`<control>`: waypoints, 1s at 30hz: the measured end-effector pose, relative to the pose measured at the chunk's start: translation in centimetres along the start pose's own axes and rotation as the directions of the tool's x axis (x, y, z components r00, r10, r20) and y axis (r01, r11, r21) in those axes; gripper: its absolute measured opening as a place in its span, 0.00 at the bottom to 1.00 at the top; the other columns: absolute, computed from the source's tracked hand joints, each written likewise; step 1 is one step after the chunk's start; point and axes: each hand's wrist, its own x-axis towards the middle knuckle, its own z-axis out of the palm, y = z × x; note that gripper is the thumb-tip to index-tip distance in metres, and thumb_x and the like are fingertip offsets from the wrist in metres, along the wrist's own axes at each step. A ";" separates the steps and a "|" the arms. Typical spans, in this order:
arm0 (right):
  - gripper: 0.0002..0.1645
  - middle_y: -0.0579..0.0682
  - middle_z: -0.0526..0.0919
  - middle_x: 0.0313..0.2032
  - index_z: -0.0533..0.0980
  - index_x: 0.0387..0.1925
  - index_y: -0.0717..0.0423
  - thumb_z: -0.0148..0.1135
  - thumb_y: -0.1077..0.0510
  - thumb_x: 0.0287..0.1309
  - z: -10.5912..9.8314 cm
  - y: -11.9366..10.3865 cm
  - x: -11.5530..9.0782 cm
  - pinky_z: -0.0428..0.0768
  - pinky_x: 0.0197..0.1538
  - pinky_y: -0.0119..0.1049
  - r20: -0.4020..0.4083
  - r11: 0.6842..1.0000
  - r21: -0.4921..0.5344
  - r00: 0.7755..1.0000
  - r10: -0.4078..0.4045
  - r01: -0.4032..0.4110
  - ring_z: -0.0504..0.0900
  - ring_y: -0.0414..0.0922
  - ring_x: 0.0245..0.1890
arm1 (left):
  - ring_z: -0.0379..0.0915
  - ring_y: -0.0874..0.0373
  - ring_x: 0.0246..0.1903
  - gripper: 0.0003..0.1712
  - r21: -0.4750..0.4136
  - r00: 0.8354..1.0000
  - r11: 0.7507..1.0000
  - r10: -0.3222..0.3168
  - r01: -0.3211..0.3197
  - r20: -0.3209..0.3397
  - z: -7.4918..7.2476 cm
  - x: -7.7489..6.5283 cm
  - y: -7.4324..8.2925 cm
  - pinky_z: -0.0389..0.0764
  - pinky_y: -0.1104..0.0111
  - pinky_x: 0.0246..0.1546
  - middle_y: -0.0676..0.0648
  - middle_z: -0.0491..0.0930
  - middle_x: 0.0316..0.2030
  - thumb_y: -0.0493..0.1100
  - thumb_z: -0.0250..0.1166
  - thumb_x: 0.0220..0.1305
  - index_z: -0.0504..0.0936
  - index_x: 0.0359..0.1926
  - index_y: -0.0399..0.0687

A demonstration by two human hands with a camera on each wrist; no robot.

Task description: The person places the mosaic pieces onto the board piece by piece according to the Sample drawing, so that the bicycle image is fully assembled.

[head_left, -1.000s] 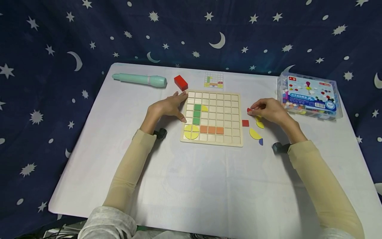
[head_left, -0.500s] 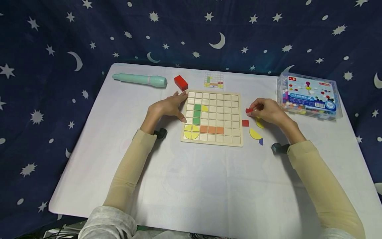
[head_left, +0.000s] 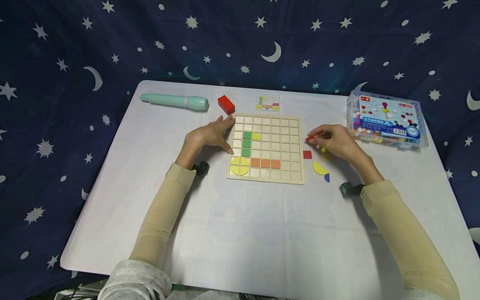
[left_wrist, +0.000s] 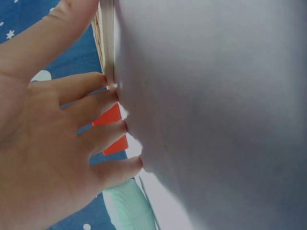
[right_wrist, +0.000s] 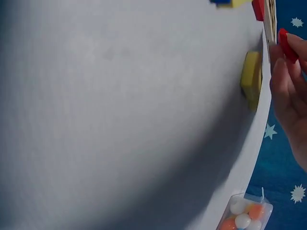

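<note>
My left hand (head_left: 210, 134) rests with spread fingers against the left edge of a wooden grid board (head_left: 277, 133). In the board's cells lie green squares (head_left: 246, 143), orange squares (head_left: 265, 163), a yellow circle (head_left: 240, 166) of quarter pieces and a single yellow quarter (head_left: 256, 136). Just right of the board, my right hand (head_left: 335, 141) pinches a small red piece (right_wrist: 287, 46) between thumb and fingers. Below it on the table are a red square (head_left: 307, 155), a yellow half-round piece (head_left: 319, 168) and a blue piece (head_left: 327, 178). More yellow (right_wrist: 252, 79) shows under this hand.
A small printed pattern card (head_left: 267, 101) lies behind the board. A red block (head_left: 226, 105) sits at its far left corner, beside a long mint-green tapered object (head_left: 176, 101). A clear plastic box of coloured balls (head_left: 388, 118) stands at the back right.
My right hand has lifted the red piece from beside the yellow pieces and moved slightly left toward the board, turning the piece. My left hand has stayed at the board's edge.
</note>
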 end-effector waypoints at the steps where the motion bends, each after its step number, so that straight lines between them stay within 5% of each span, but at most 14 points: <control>1: 0.16 0.58 0.85 0.49 0.84 0.54 0.56 0.66 0.55 0.68 0.0 -0.1 -0.1 0.75 0.32 0.29 0.004 1.000 0.003 1.000 -0.005 0.005 0.76 0.52 0.40 | 0.25 0.53 0.83 0.69 -0.001 1.000 1.000 -0.001 0.001 0.000 0.0 0.0 0.0 0.41 0.43 0.80 0.53 0.39 0.83 0.47 0.83 0.50 0.46 0.83 0.56; 18: 0.16 0.58 0.88 0.47 0.84 0.54 0.59 0.65 0.57 0.69 1.6 -1.6 -0.1 0.77 0.43 0.24 0.088 0.994 0.099 0.994 -0.058 0.050 0.81 0.51 0.42 | 0.25 0.53 0.83 0.70 -0.002 1.000 1.000 0.005 -0.005 -0.001 0.0 0.0 -0.2 0.40 0.44 0.81 0.52 0.39 0.83 0.47 0.83 0.49 0.46 0.83 0.55; 24: 0.16 0.58 0.86 0.52 0.84 0.54 0.57 0.65 0.57 0.69 1.9 -2.1 0.0 0.78 0.48 0.24 0.111 0.994 0.104 0.993 -0.049 0.038 0.85 0.53 0.50 | 0.25 0.53 0.83 0.69 0.003 1.000 1.000 0.008 -0.008 -0.001 -0.1 0.0 -0.1 0.40 0.44 0.80 0.52 0.40 0.83 0.48 0.83 0.50 0.46 0.83 0.54; 30: 0.20 0.58 0.84 0.54 0.81 0.59 0.56 0.66 0.59 0.66 2.4 -2.4 0.2 0.80 0.43 0.24 0.126 0.992 0.125 0.991 -0.049 0.033 0.83 0.53 0.49 | 0.25 0.53 0.83 0.69 0.004 1.000 1.000 -0.001 0.001 0.005 -0.1 0.0 0.1 0.40 0.43 0.80 0.52 0.40 0.83 0.48 0.82 0.50 0.46 0.83 0.55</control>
